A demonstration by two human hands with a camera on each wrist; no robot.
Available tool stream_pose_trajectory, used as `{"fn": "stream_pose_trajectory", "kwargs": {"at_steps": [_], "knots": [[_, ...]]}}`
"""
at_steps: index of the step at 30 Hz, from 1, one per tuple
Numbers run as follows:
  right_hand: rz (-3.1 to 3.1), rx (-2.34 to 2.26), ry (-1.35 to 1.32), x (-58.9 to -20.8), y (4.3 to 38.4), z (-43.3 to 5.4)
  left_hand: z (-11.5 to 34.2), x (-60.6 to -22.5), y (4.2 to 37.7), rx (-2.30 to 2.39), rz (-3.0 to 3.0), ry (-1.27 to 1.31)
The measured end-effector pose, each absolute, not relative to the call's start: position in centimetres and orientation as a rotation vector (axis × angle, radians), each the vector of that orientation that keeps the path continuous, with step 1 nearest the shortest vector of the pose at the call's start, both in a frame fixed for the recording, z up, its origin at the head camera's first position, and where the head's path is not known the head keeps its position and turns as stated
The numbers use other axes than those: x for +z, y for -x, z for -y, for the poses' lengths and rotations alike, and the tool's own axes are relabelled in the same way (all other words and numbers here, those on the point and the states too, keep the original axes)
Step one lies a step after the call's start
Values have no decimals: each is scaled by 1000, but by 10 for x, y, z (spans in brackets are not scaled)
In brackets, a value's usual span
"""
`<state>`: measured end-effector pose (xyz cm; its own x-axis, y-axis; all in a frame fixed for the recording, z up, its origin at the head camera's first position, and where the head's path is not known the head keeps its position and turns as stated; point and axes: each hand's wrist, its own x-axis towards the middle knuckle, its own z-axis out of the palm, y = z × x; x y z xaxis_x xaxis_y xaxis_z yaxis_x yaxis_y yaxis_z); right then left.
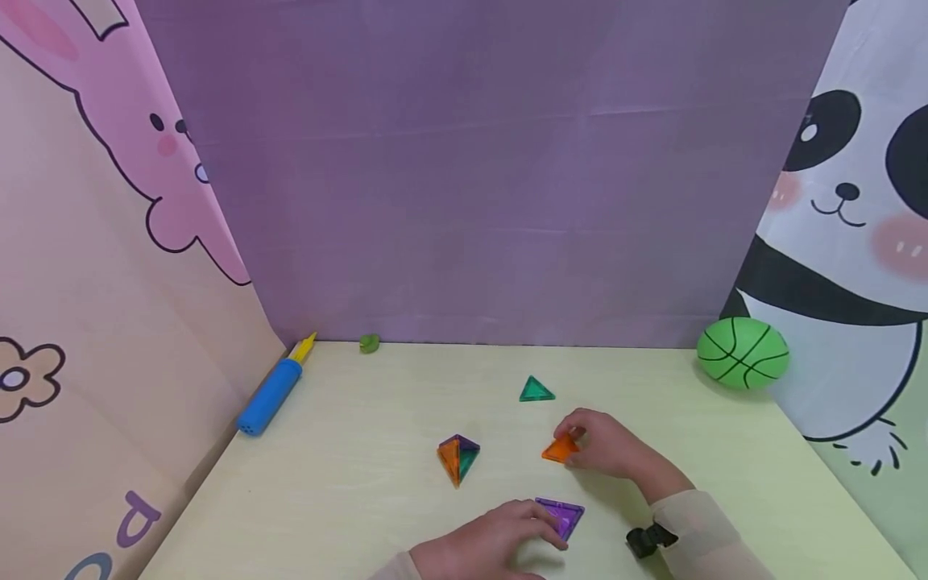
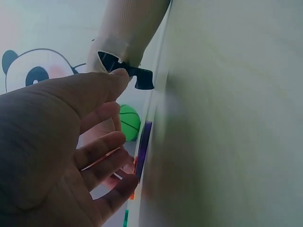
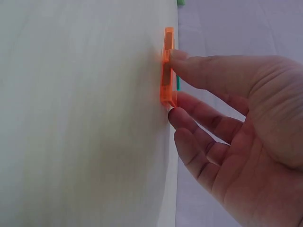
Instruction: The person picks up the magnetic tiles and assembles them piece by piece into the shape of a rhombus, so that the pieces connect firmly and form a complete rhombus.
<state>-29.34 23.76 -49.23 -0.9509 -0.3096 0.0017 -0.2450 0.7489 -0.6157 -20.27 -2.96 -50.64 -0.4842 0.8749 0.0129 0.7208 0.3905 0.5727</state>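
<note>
In the head view my right hand (image 1: 612, 447) pinches an orange triangular magnetic tile (image 1: 558, 449) just over the table. The right wrist view shows the thumb on the face of this orange tile (image 3: 166, 78) and fingertips at its edge. Nearer to me, the left hand (image 1: 493, 538) touches a purple triangular tile (image 1: 564, 515) with its fingertips, the thumb apart from it; the fingers hide part of the tile. Left of both stands a small pyramid (image 1: 458, 461) of orange, green and purple tiles. A green triangular tile (image 1: 536, 390) lies farther back.
At the back left lies a blue hand pump (image 1: 271, 396) with a yellow nozzle. A small green object (image 1: 369, 344) sits against the purple backdrop (image 1: 493, 177). A green ball (image 1: 743, 353) rests at the back right corner of the pale table (image 1: 326, 515).
</note>
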Motion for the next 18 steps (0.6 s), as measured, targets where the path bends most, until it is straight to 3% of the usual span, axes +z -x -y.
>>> {"fn": "stream_pose_trajectory", "kwargs": {"at_steps": [18], "knots": [[-2823, -985, 451, -493, 292, -244, 20, -510, 206, 559, -2296, -1531]]}}
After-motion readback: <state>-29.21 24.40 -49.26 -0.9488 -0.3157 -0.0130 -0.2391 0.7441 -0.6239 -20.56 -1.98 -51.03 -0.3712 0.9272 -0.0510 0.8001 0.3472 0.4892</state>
